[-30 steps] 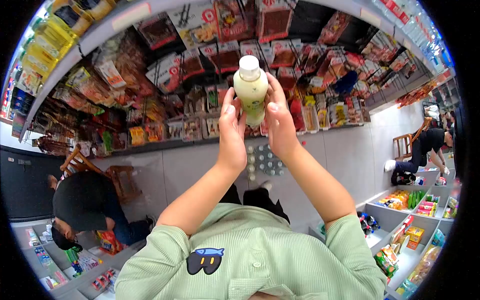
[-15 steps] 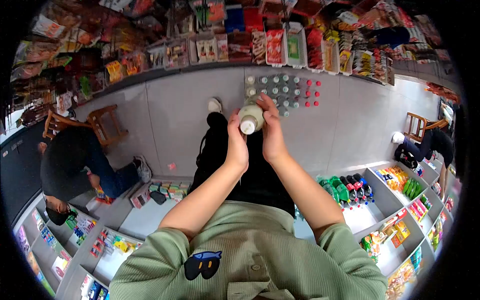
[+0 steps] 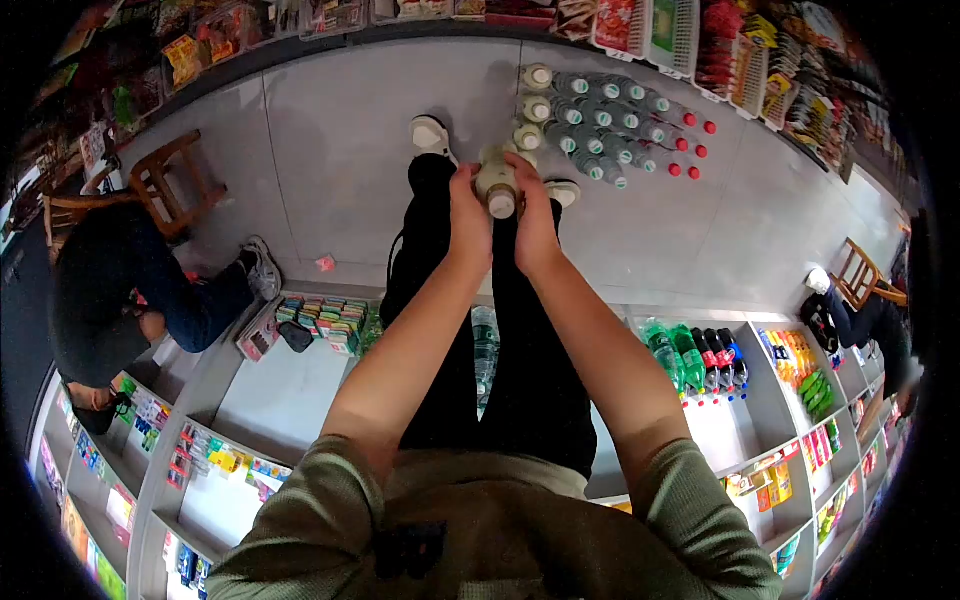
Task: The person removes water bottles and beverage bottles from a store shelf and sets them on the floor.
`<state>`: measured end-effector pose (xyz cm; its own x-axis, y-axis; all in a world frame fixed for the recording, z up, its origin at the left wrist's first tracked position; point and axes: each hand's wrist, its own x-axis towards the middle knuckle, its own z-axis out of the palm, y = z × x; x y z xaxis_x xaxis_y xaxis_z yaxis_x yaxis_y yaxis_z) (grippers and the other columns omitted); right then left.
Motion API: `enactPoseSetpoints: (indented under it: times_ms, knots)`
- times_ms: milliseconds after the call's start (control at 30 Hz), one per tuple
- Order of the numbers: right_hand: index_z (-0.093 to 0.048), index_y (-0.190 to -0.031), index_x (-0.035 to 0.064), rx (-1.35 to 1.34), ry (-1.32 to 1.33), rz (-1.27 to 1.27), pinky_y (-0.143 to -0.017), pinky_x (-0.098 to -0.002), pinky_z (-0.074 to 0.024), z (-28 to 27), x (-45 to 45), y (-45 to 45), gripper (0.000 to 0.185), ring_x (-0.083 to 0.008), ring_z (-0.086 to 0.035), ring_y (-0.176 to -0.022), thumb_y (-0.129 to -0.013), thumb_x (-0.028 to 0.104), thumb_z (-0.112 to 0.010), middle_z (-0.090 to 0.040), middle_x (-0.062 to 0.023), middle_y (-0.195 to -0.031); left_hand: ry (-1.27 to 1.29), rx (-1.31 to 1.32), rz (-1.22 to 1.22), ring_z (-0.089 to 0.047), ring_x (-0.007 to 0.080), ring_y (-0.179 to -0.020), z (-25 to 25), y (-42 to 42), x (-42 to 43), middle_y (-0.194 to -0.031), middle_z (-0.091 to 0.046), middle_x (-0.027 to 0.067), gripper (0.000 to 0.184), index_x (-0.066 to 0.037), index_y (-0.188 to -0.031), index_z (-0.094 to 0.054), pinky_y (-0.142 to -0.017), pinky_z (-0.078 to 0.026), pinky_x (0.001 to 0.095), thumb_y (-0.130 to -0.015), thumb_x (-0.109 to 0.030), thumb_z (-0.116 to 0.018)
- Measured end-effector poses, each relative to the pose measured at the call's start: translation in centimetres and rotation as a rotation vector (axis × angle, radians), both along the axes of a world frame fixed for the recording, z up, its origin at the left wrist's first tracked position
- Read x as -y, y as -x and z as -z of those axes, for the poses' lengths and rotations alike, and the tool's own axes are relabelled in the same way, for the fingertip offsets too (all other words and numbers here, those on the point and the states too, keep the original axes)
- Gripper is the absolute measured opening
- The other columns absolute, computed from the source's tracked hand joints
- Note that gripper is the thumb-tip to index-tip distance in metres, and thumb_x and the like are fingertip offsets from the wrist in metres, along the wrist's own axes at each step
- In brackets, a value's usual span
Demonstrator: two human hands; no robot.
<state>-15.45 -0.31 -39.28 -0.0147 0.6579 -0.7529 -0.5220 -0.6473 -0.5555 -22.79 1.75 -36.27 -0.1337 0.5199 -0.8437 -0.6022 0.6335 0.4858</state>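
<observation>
A pale bottle with a white cap (image 3: 499, 190) is held between my two hands, its cap tilted toward me. My left hand (image 3: 469, 222) presses on its left side and my right hand (image 3: 535, 220) wraps its right side. Just beyond my hands, pale bottles with light caps (image 3: 536, 108) stand in a column on the floor. Rows of clear bottles (image 3: 602, 118) are beside them, and several red-capped bottles (image 3: 694, 147) lie farther right.
Packaged snacks fill the shelf (image 3: 400, 18) ahead. Low compartments (image 3: 265, 400) with goods and large bottles (image 3: 690, 360) are near my legs. One person (image 3: 110, 290) bends at the left by a wooden chair (image 3: 172, 185); another (image 3: 880, 320) is far right.
The bottle between my hands has come down from in front of the shelf to above the floor by my feet. The view has tilted down, showing more floor and less shelf.
</observation>
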Motion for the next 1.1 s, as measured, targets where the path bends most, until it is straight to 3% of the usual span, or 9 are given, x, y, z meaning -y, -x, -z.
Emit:
enactPoseSetpoints:
  times_ms: [233, 333, 500, 567, 667, 733, 933, 1100]
  knots:
    - [-0.049, -0.123, 0.0106, -0.098, 0.126, 0.044, -0.099, -0.0310, -0.0279, 4.6, -6.1, 0.5, 0.050, -0.0172, -0.042, -0.114, -0.083, 0.041, -0.047, -0.047, -0.0036, -0.122, 0.057, -0.109, 0.095, -0.048, 0.0186, -0.098, 7.9, 0.9, -4.5, -0.106, -0.052, 0.0061, 0.043, -0.007, -0.108, -0.050, -0.090, -0.034, 0.0294, -0.088, -0.044, -0.043]
    - [-0.051, -0.110, 0.0072, 0.018, 0.039, 0.153, -0.084, -0.0310, -0.0388, 9.9, -7.7, 1.3, 0.040, -0.0187, -0.051, -0.091, -0.082, 0.035, -0.048, -0.053, -0.0042, -0.098, -0.053, -0.109, 0.090, -0.051, 0.0182, -0.092, 15.9, 1.8, -5.8, -0.098, -0.055, 0.0058, 0.041, -0.007, -0.102, -0.053, -0.086, -0.037, 0.0306, -0.087, -0.044, -0.045]
    - [-0.052, -0.109, 0.0073, 0.072, 0.009, 0.169, -0.083, -0.0307, -0.0392, 16.8, -9.9, 1.8, 0.037, -0.0181, -0.051, -0.091, -0.083, 0.033, -0.048, -0.053, -0.0055, -0.101, -0.112, -0.046, 0.073, -0.047, 0.0172, -0.090, 22.6, 2.2, -8.2, -0.094, -0.051, 0.0048, 0.042, -0.005, -0.103, -0.050, -0.085, -0.034, 0.0300, -0.087, -0.043, -0.045]
    - [-0.052, -0.115, 0.0164, 0.075, 0.067, 0.118, -0.094, -0.0330, -0.0310, 19.4, -10.6, 1.6, 0.042, -0.0152, -0.042, -0.111, -0.080, 0.039, -0.053, -0.049, -0.0014, -0.116, -0.085, -0.086, 0.101, -0.046, 0.0171, -0.090, 24.9, 2.3, -8.7, -0.094, -0.051, 0.0048, 0.042, -0.005, -0.104, -0.050, -0.085, -0.033, 0.0296, -0.086, -0.043, -0.046]
    - [-0.052, -0.115, 0.0171, 0.084, 0.098, 0.148, -0.093, -0.0327, -0.0321, 22.1, -11.3, 1.6, 0.043, -0.0153, -0.044, -0.109, -0.078, 0.038, -0.055, -0.050, -0.0016, -0.114, -0.048, -0.065, 0.100, -0.046, 0.0173, -0.090, 28.1, 2.3, -9.5, -0.094, -0.051, 0.0052, 0.042, -0.005, -0.105, -0.050, -0.085, -0.033, 0.0298, -0.086, -0.042, -0.046]
    - [-0.051, -0.115, 0.0159, 0.088, 0.079, 0.154, -0.092, -0.0328, -0.0333, 24.5, -11.5, 1.6, 0.044, -0.0158, -0.045, -0.107, -0.077, 0.037, -0.055, -0.051, -0.0021, -0.113, -0.069, -0.089, 0.159, -0.051, 0.0216, -0.096, 30.1, 2.4, -9.8, -0.099, -0.056, 0.0105, 0.049, -0.005, -0.106, -0.051, -0.091, -0.035, 0.0336, -0.084, -0.049, -0.045]
    - [-0.050, -0.117, 0.0127, 0.167, 0.015, 0.154, -0.088, -0.0330, -0.0367, 28.4, -11.8, 2.1, 0.047, -0.0175, -0.047, -0.104, -0.076, 0.035, -0.054, -0.053, -0.0033, -0.111, -0.158, -0.200, 0.182, -0.050, 0.0206, -0.096, 34.3, 1.7, -10.4, -0.102, -0.055, 0.0078, 0.047, -0.008, -0.108, -0.050, -0.091, -0.035, 0.0331, -0.084, -0.048, -0.046]
    - [-0.049, -0.119, 0.0131, 0.293, 0.002, 0.135, -0.088, -0.0328, -0.0367, 29.9, -12.2, 2.1, 0.049, -0.0175, -0.047, -0.103, -0.076, 0.036, -0.053, -0.053, -0.0031, -0.111, -0.116, -0.157, 0.224, -0.050, 0.0196, -0.097, 34.5, 1.8, -11.0, -0.105, -0.055, 0.0064, 0.046, -0.009, -0.111, -0.050, -0.093, -0.033, 0.0327, -0.085, -0.047, -0.046]
